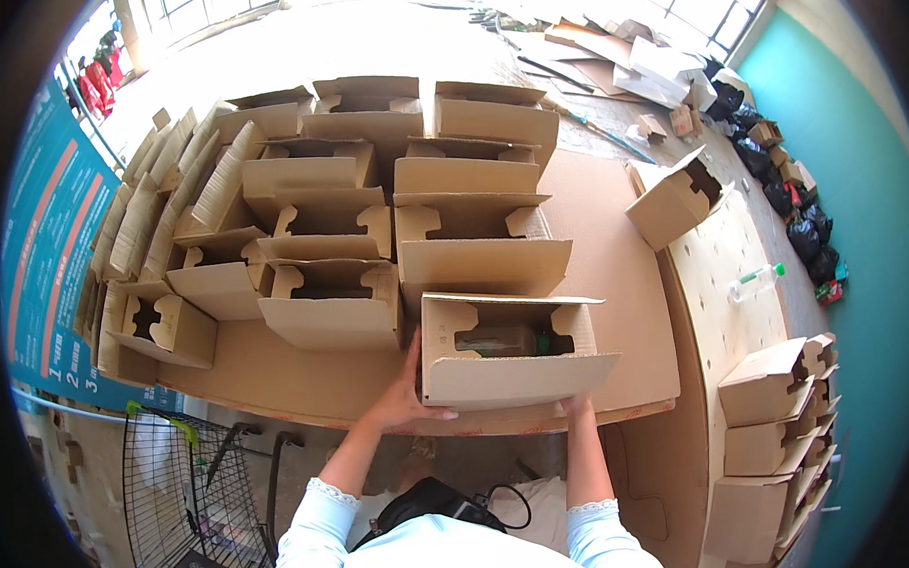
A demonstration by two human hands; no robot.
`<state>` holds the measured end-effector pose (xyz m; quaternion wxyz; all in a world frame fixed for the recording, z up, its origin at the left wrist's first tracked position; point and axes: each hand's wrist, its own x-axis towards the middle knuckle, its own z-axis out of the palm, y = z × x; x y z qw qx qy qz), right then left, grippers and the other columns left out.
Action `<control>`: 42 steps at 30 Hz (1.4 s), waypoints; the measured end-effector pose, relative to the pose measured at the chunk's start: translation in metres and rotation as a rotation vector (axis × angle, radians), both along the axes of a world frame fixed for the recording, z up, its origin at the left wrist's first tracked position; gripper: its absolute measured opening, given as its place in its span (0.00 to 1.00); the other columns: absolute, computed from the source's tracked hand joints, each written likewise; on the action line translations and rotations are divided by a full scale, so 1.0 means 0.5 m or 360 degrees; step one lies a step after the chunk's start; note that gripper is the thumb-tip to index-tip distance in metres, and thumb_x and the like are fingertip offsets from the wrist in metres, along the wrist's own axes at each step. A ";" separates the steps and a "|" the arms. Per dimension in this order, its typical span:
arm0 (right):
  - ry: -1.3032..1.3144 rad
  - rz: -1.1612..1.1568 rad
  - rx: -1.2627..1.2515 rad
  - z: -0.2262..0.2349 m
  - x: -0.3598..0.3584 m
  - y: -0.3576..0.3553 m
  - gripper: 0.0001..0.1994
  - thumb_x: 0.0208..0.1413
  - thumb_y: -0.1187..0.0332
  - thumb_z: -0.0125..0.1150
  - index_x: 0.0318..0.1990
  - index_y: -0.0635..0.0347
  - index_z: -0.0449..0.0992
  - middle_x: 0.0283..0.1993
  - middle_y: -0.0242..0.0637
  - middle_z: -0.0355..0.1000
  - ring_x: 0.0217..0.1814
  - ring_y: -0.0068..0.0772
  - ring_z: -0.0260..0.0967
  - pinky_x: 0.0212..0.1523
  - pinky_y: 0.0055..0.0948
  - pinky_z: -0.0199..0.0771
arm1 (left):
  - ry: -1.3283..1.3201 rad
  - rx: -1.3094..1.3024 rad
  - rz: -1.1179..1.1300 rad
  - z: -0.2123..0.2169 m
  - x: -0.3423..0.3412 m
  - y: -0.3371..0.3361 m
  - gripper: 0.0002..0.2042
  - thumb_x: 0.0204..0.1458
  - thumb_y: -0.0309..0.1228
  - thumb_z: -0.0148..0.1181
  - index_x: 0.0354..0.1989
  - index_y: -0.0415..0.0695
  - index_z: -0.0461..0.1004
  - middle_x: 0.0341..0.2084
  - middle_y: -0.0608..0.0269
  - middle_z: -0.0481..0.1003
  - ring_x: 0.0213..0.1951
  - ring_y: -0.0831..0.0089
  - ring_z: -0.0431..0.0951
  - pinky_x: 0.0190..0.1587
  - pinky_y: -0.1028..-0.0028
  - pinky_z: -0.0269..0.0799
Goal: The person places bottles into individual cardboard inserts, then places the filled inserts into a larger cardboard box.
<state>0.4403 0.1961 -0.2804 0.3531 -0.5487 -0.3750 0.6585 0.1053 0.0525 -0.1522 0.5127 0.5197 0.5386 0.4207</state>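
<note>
At the table's near edge stands an open-topped cardboard box (508,380), its long flaps folded outward. Inside it I see part of a clear bottle with a green cap (497,341). My left hand (410,398) grips the box's lower left corner, thumb along the front and fingers up the side. My right hand (577,406) holds the lower front edge near the right corner; most of its fingers are hidden beneath the box. Close behind and to the left are more open cardboard boxes (331,318) in rows.
A cardboard sheet (617,338) covers the table. To the right, a plywood board (741,319) bears a clear green-capped bottle (757,283) and a tilted box (667,208). More boxes (748,509) stand at lower right. A wire shopping cart (162,495) is at lower left, beside a blue banner (48,268).
</note>
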 end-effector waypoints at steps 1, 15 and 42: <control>0.0004 -0.0001 0.0008 0.003 -0.001 -0.003 0.26 0.60 0.50 0.49 0.58 0.60 0.63 0.57 0.39 0.64 0.59 0.35 0.62 0.53 0.37 0.66 | 0.0001 -0.0013 -0.0027 0.003 -0.002 0.001 0.68 0.28 0.38 0.78 0.67 0.47 0.22 0.68 0.51 0.37 0.68 0.59 0.42 0.68 0.63 0.41; 0.0186 0.0235 0.0003 0.202 -0.066 -0.210 0.26 0.59 0.51 0.50 0.58 0.61 0.63 0.54 0.39 0.66 0.57 0.35 0.63 0.51 0.38 0.68 | -0.0027 0.0336 0.0013 0.162 -0.068 -0.216 0.66 0.29 0.43 0.76 0.68 0.47 0.23 0.69 0.55 0.30 0.70 0.61 0.32 0.68 0.62 0.35; -0.0752 0.3706 -0.0493 0.375 -1.318 -0.928 0.49 0.44 0.32 0.51 0.64 0.64 0.49 0.54 0.49 0.64 0.36 0.36 0.72 0.38 0.36 0.79 | -0.1188 -0.0347 0.1904 0.019 -0.438 -1.357 0.40 0.50 0.68 0.37 0.54 0.40 0.66 0.33 0.57 0.76 0.22 0.69 0.77 0.23 0.72 0.75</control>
